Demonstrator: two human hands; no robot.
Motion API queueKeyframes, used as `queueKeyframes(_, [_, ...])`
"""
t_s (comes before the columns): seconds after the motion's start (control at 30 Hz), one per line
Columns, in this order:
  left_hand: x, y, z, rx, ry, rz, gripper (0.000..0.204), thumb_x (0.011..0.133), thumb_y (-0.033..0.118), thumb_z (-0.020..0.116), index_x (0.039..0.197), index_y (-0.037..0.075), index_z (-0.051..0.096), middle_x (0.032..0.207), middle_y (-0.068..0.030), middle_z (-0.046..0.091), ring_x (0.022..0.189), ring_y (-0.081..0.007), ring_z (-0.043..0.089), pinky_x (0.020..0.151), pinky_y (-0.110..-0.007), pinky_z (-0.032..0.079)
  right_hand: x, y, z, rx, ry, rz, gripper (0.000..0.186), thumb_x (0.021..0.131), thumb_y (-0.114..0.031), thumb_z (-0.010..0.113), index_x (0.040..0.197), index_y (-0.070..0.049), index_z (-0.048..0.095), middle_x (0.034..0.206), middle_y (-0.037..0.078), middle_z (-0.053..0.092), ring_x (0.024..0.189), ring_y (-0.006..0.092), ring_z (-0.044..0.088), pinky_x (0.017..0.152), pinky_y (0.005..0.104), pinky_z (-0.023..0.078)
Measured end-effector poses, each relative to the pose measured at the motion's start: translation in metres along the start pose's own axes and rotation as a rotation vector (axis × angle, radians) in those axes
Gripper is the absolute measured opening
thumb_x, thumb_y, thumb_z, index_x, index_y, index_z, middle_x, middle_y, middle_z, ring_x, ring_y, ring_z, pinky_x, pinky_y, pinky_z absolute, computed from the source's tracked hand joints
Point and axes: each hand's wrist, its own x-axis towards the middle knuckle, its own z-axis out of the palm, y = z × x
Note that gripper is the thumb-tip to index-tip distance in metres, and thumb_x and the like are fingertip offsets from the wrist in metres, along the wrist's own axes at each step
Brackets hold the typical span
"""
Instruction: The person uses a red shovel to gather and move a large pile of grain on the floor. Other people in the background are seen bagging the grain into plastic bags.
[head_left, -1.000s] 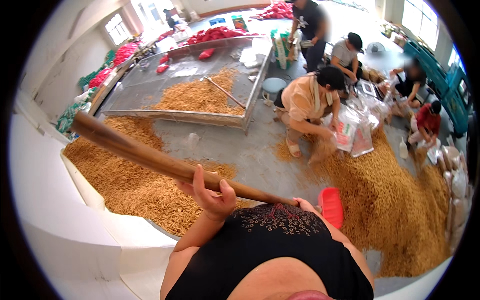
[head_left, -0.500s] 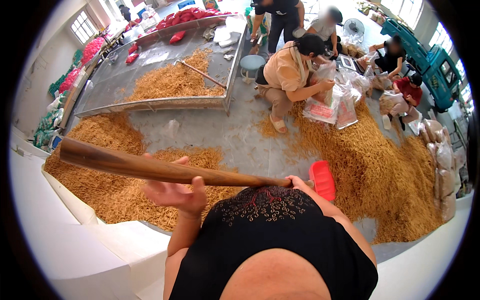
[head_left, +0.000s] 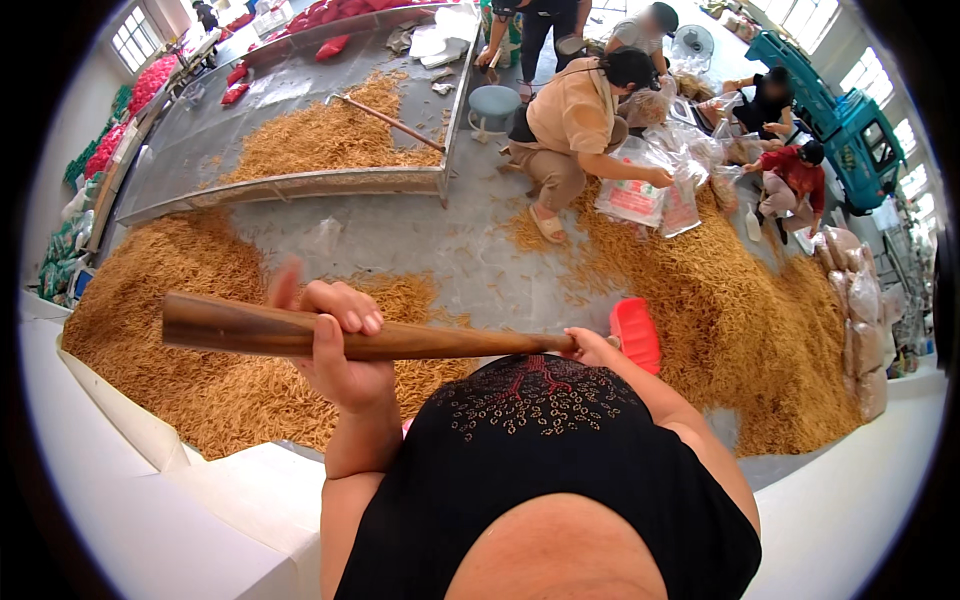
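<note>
A long wooden shovel handle [head_left: 450, 341] lies almost level across my front, its thick end to the left. My left hand [head_left: 345, 345] is closed round it near that end, thumb on the near side and fingers over the top; one finger sticks up, blurred. Around the thinner part at the right my right hand [head_left: 590, 347] is closed, partly hidden by my shirt. Just beyond it shows a red shovel blade [head_left: 635, 335], beside a big heap of thin yellow-brown sticks [head_left: 740, 330]. Another heap of such sticks [head_left: 160, 300] spreads below and behind my left hand.
A low-walled metal bed [head_left: 300, 185] at the back left holds more sticks and a long-handled tool [head_left: 390, 122]. A co-worker [head_left: 575, 115] crouches by clear plastic bags [head_left: 640, 190]. Filled bags [head_left: 860, 300] stack at the right; a blue stool [head_left: 493, 103] and teal truck [head_left: 850, 130] stand farther back.
My left hand, spread beside the handle before, has curled round it. The handle's thick end has shifted right and slightly down. The crouching co-worker's arm has lowered over the bags.
</note>
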Motion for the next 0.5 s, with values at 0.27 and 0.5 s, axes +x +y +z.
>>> queueKeyframes(0.27, [-0.007,-0.002,-0.016,-0.025,0.048,-0.014,0.02,0.087,0.018,0.049,0.103,0.007,0.044,0.068,-0.0023,0.043,0.058,-0.011,0.044,0.055,-0.023,0.039,-0.014,0.01,0.006,-0.091,-0.045,0.029,0.027,0.088,-0.033,0.055,0.091,-0.006,0.051,0.082,0.01,0.055,0.069,0.022,0.056,0.065,0.0355,0.052])
queueKeyframes(0.5, [-0.007,-0.007,-0.029,-0.07,0.072,-0.025,0.02,0.086,0.017,0.05,0.103,0.007,0.045,0.068,-0.0031,0.042,0.058,-0.0114,0.042,0.054,-0.023,0.039,0.009,0.017,0.0,-0.18,-0.058,-0.038,0.038,0.087,-0.039,0.054,0.098,-0.003,0.057,0.083,0.012,0.061,0.069,0.0213,0.057,0.06,0.0326,0.05])
